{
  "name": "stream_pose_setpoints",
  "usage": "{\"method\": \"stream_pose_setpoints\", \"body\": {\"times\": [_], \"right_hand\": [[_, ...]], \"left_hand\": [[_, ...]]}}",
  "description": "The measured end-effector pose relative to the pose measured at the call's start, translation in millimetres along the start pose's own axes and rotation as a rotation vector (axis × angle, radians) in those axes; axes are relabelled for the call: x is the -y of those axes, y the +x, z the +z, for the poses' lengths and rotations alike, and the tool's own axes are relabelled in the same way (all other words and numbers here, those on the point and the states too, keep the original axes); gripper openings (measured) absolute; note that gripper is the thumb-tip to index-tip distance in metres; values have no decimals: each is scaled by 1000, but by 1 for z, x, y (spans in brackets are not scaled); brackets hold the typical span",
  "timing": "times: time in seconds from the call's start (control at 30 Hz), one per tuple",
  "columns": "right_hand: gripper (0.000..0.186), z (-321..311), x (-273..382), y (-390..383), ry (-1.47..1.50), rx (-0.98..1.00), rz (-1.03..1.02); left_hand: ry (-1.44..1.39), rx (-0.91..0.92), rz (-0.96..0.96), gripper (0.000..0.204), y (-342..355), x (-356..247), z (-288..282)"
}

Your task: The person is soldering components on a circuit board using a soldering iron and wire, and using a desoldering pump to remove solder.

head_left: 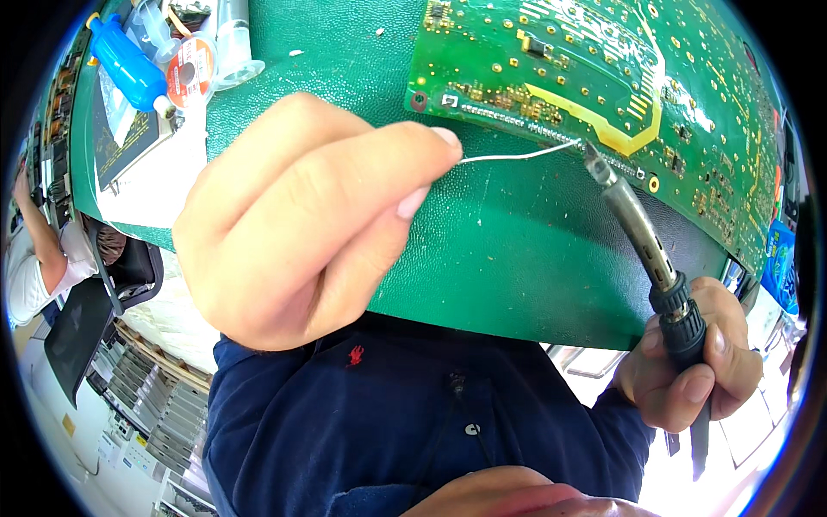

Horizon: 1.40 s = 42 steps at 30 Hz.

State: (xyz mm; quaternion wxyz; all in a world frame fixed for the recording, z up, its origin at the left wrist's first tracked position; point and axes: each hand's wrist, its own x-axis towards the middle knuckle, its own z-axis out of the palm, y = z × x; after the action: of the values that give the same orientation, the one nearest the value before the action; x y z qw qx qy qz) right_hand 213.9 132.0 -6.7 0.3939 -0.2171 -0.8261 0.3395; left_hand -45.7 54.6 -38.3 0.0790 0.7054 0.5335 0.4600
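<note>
Meanwhile, hands (310, 224) gripping solder wire (517, 156) and iron (642, 241) at circuit board (594, 77), blue bottle (127, 65) beyond.

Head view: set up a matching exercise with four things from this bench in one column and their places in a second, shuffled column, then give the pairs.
Things:
1. solder wire
2. soldering iron
3. circuit board
4. blue bottle

Places:
A. far left corner of the green mat
B. pinched in the left hand
C. flat on the mat, upper right
D. in the right hand, tip at the board's near edge

Pairs: 1-B, 2-D, 3-C, 4-A
</note>
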Motion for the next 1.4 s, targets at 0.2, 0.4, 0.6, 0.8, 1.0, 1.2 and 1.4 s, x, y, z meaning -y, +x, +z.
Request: {"method": "stream_pose_setpoints", "body": {"times": [0.2, 0.4, 0.6, 0.8, 1.0, 1.2, 1.4], "right_hand": [[23, 1, 2, 0, -19, -12, 54], [23, 0, 1, 1, 1, 13, 45], [23, 2, 1, 2, -2, 0, 38], [23, 3, -1, 2, 13, -6, 17], [22, 5, -2, 3, 30, -19, 0], [22, 2, -2, 2, 0, 21, -19], [21, 4, -1, 2, -23, 8, 2]], "left_hand": [[-25, 14, 15, 20, 0, 1, 1], [-23, 19, 17, 21, 0, 1, 1], [-14, 24, 11, 21, -1, 2, 1], [-5, 4, -10, 23, -2, 1, 2], [-10, -3, -42, 22, -1, -1, 3], [8, -8, -38, 21, -1, -1, 3], [16, -1, -52, 20, 0, -2, 2]]}}
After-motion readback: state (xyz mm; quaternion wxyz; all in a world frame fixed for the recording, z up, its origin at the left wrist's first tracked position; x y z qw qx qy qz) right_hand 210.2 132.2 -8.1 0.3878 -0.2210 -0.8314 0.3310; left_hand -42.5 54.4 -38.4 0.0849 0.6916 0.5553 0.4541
